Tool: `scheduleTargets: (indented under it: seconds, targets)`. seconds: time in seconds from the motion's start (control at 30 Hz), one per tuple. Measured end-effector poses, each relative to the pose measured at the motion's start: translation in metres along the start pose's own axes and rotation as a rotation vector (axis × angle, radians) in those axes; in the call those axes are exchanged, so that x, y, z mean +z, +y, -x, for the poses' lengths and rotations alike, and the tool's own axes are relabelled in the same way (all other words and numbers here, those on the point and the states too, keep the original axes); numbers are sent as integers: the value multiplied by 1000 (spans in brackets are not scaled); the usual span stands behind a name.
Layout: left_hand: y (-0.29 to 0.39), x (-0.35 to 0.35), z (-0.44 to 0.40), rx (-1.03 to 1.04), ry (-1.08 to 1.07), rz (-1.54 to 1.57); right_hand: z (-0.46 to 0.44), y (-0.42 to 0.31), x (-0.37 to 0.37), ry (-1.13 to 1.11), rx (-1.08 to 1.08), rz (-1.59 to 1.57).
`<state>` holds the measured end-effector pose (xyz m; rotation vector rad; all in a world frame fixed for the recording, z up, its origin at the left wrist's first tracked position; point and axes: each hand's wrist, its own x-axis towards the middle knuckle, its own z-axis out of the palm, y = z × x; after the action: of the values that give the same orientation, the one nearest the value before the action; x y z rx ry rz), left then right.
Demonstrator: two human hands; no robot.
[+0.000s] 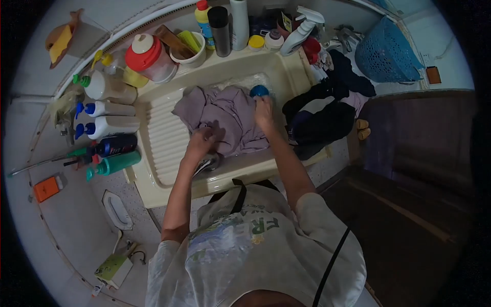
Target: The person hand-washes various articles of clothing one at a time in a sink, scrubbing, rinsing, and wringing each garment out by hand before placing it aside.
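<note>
A wet-looking mauve garment [230, 110] lies bunched in the cream wash basin [225, 187], partly over its ribbed washboard slope [161, 135]. At the garment's near left part, my left hand [203, 139] is closed on a fold of the cloth. My right hand [264, 111] is at the garment's right edge, its fingers closed on a small rounded blue object [259, 91] whose kind I cannot make out. Water shows at the back of the basin beyond the cloth. Under my left wrist, a greyish item [208, 162] is partly hidden.
Dark clothes [322, 115] are heaped over the basin's right side. Pump bottles [110, 127] line the left edge. Along the back stand a red-lidded container [151, 59], a white tub [194, 57], a dark tumbler [220, 33] and a spray bottle [302, 33]. A blue basket [388, 53] sits back right.
</note>
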<state>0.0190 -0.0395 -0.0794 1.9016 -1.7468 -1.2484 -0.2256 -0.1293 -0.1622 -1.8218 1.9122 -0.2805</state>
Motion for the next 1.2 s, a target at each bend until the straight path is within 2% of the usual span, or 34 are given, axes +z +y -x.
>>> scheduleTargets:
  seconds: [0.03,0.1,0.13,0.2,0.23,0.3,0.33,0.4,0.43,0.5,0.53,0.6,0.63,0.7,0.77,0.83,0.97,1.03,1.2]
  targets:
    - [4,2,5,-16,-9,-5,-11,-2,-3,155,-77,121]
    - [8,5,16,-20,37,258,-50,14,26,307,-236,406]
    - [2,8,22,-29,33,252,-55,16,30,300,-233,398]
    - [-11,14,37,-107,15,526,-69,18,34,-127,147,348]
    - [-4,6,47,-132,-12,560,-77,37,53,-125,142,346]
    - [-18,6,66,-160,18,567,-89,90,110,-113,420,-50]
    - [-25,6,74,-191,47,577,-82,78,92,-108,414,-44]
    - [-37,7,88,-199,99,610,-61,51,54,-227,243,411]
    - [-40,10,96,-217,142,632,-62,47,51,-227,235,422]
    - [-44,11,110,-217,141,619,-63,41,41,-191,219,174]
    - [-44,11,109,-213,141,599,-69,26,25,-175,218,179]
    - [-34,9,109,-198,123,609,-79,-18,-23,-476,182,437]
    - [-30,9,110,-199,105,611,-88,-32,-38,-464,185,444]
    - [-22,10,105,-168,96,629,-104,-59,-69,-714,146,530]
    - [-14,11,101,-141,90,644,-95,-82,-98,-635,132,544]
    - [-6,11,96,-82,94,672,-99,-88,-107,-568,-10,689]
    - [-2,12,96,-47,95,650,-112,-60,-115,-554,-161,690]
    - [-3,13,101,-50,112,629,-104,-56,-131,-422,-329,757]
    - [-23,22,114,-130,129,637,-92,-59,-175,-400,-319,1106]
